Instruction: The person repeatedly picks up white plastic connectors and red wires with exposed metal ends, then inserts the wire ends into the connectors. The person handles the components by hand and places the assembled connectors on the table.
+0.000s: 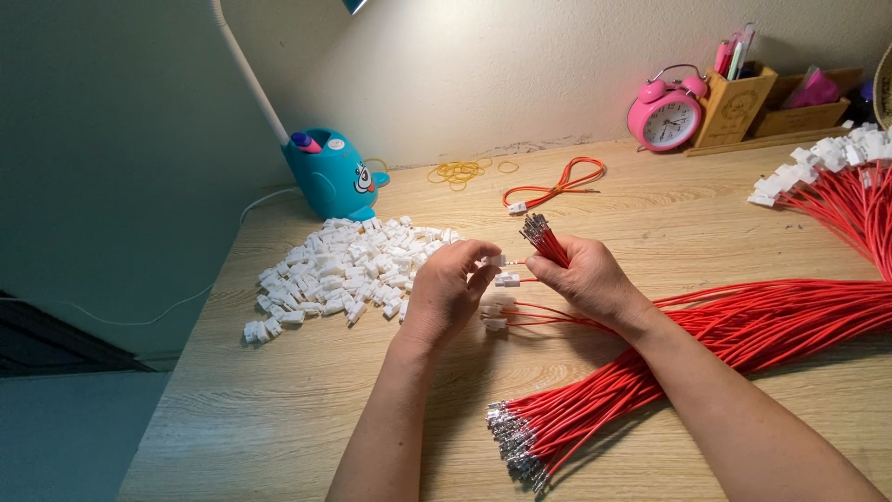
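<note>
From the head view, the left hand (444, 290) pinches a small white plastic connector (496, 261) mid-worktop, while the right hand (587, 277) closes on a bunch of red wires with metal terminals (546, 242). Finished connector-tipped wires (841, 177) lie at the right edge; a large white connector pile (339, 265) and bare red wires (595, 409) seemingly remain. No labels are legible.

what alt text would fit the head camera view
A left hand pinches a small white connector while the right hand grips a bunch of red wires, over a wooden desk with a pile of white connectors.
</note>
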